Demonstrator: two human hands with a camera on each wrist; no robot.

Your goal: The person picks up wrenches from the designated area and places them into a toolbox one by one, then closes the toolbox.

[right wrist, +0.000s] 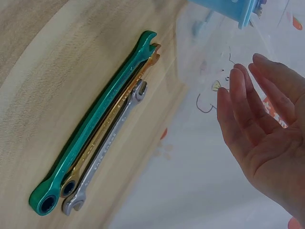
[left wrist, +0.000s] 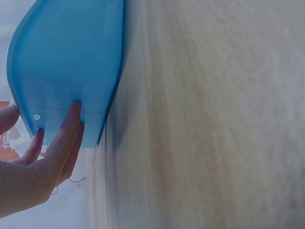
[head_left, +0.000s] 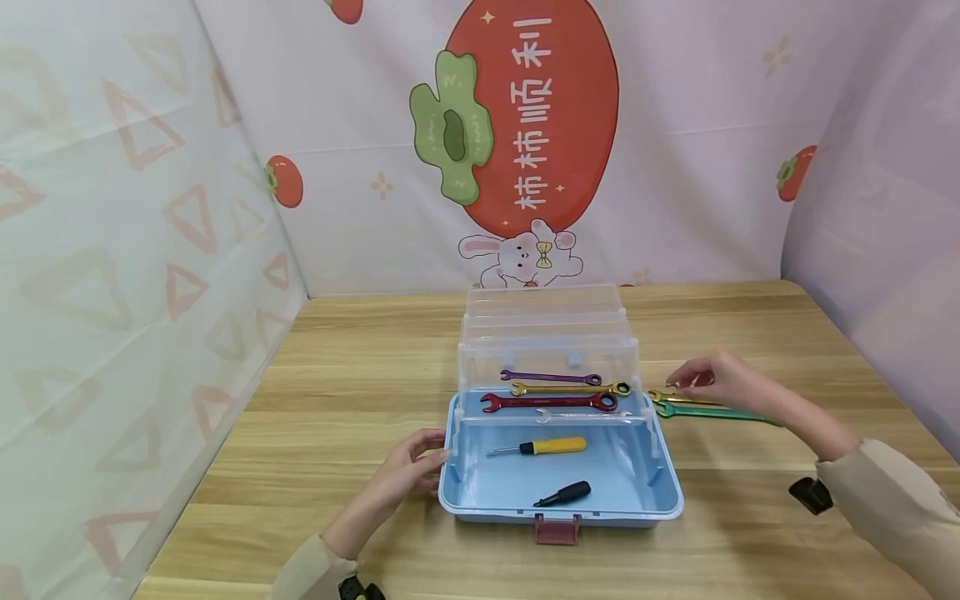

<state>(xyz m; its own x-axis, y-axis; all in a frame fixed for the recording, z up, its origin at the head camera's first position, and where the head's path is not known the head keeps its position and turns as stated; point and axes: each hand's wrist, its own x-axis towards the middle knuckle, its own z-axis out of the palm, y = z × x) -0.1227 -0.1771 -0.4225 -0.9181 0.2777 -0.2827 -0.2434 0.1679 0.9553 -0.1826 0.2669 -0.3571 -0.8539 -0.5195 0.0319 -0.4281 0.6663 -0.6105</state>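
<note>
glossy metal wrenches (right wrist: 95,119), smooth plastic toolbox (head_left: 491,485), wood-grain tabletop (head_left: 360,367)

Loads of room left of the box (head_left: 491,514), just bare table (head_left: 337,358) there. From above, its near half is open too, but mind the yellow screwdriver (head_left: 562,445) and black tool (head_left: 567,493) on the floor. Far half's a pain: clear plastic (head_left: 547,302) and four wrenches (head_left: 547,402) get in the way. Left hand (head_left: 415,467) blocks the left wall; right hand (head_left: 723,383) and three more wrenches (head_left: 712,412) crowd the far right.
</note>
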